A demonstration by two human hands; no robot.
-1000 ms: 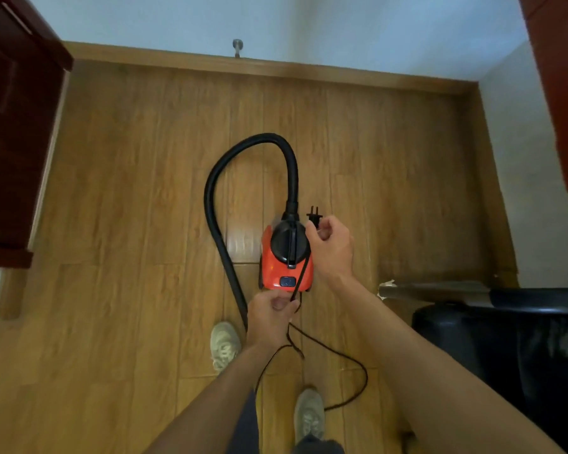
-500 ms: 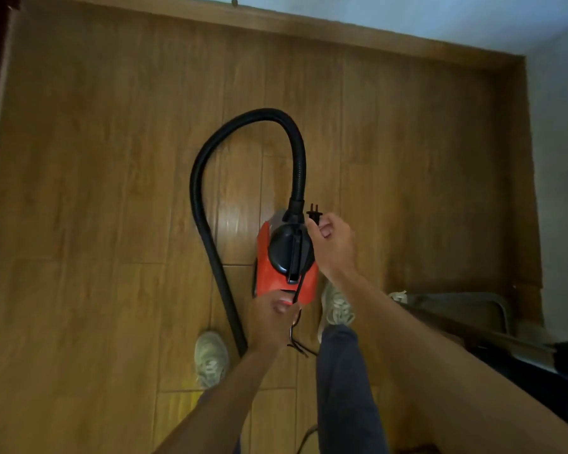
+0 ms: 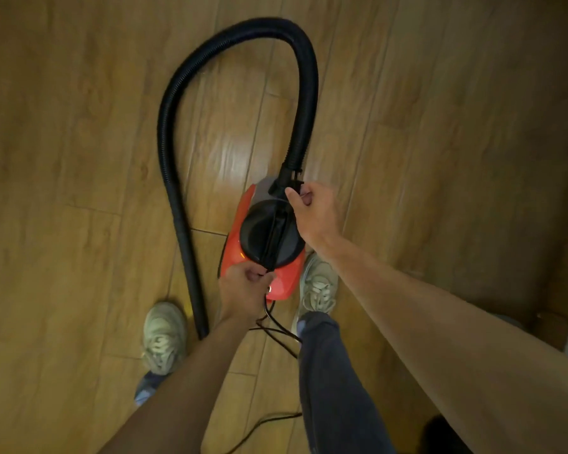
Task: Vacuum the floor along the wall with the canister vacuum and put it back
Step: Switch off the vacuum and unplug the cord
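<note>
A small red canister vacuum [image 3: 286, 283] with a black domed top stands on the wooden floor right in front of my feet. Its black ribbed hose [image 3: 177, 93] loops up from the front, arcs left and runs back down past my left shoe. My right hand [image 3: 315, 214] pinches the plug end of the black power cord [image 3: 276, 329] at the hose socket. My left hand [image 3: 243, 290] grips the cord at the vacuum's rear, and the cord is stretched taut over the top between both hands. Loose cord trails on the floor behind.
Wooden plank floor [image 3: 79, 224] fills the view. My two pale sneakers stand on either side of the vacuum's rear, the left shoe [image 3: 164, 335] beside the hose, the right shoe [image 3: 318, 283] against the canister. A dark object [image 3: 446, 434] shows at the bottom right.
The view has tilted down and closer, so the wall and skirting are out of sight. My right foot stepped forward beside the vacuum. Both hands keep their hold on the cord.
</note>
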